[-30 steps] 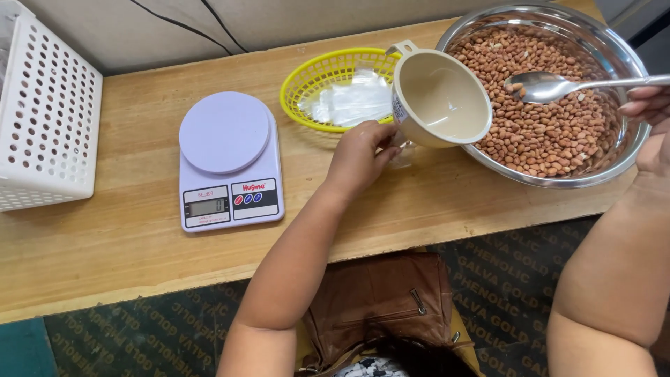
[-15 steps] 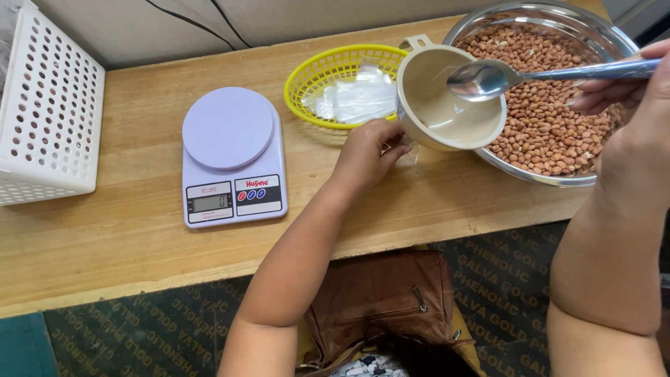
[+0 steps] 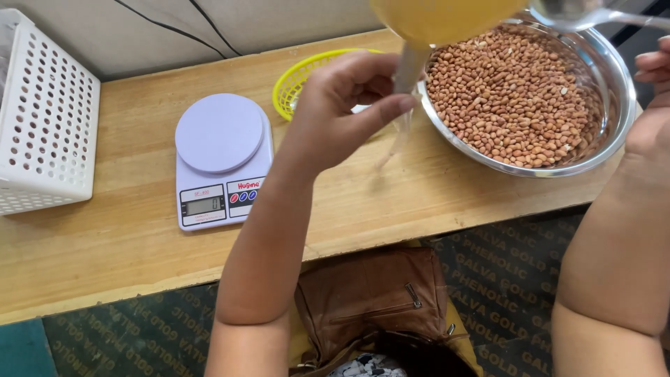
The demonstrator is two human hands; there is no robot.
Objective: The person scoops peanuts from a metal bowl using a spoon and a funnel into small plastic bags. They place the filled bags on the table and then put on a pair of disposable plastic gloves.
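On the wooden bench [image 3: 433, 202], seen from above: one steel bowl [image 3: 614, 84] at the right end, filled with red-skinned peanuts [image 3: 516, 91]. Left hand [image 3: 342, 112] raised above the bench, thumb and fingers pinched together on the narrow spout of a yellow funnel [image 3: 440, 17]; the funnel's wide body sits close to the camera at the top edge, its upper part cut off, its spout hanging just left of the bowl's rim. A strip of clear plastic [image 3: 394, 143] trails from under the spout toward the bench; whether it is a bag cannot be told. Right hand [image 3: 652, 105] at the far right edge, fingers curled near the handle of a metal spoon [image 3: 579, 12] held over the bowl; the closure on the handle is cut off by the frame and cannot be told. One yellow plastic basket [image 3: 293, 87], mostly hidden behind the left hand, beside the bowl. One white digital kitchen scale [image 3: 220, 160], round platform bare, left of the basket. One white perforated crate [image 3: 45, 132] at the far left. One brown leather bag [image 3: 370, 300] below the bench edge, between the forearms.
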